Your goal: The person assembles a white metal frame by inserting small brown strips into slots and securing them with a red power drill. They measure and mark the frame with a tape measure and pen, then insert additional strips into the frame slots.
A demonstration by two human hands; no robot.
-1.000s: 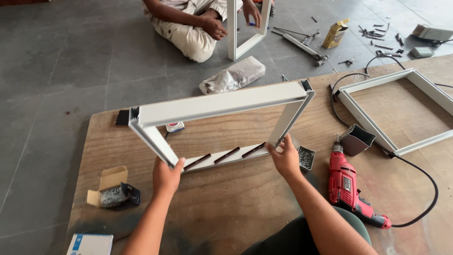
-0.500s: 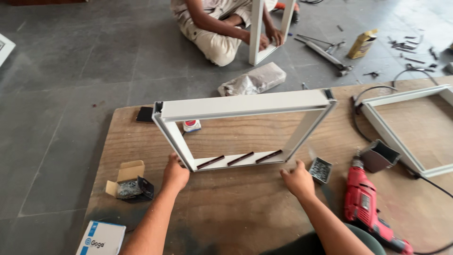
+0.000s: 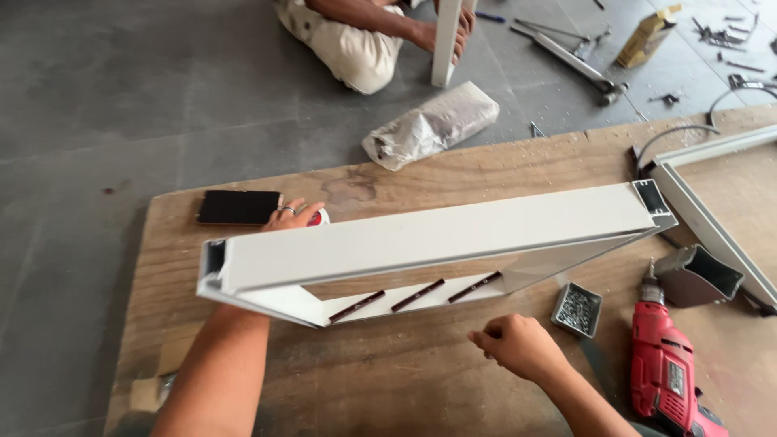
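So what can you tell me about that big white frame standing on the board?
The white frame is a rectangle of hollow metal-looking bars, painted white, with open channel ends showing at its corners. It stands tilted on its lower edge on the wooden board. Three dark slots sit in its lower bar. The left arm reaches through the opening, so the left hand lies beyond the top bar, by a black phone. The right hand is close in front, apparently not touching it.

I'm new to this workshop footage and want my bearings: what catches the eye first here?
A big white frame stands on edge across the middle of the wooden board. The left hand reaches past its far side beside a dark phone, while the right hand rests loosely closed in front. A red drill lies at lower right, and another person sits on the floor beyond.
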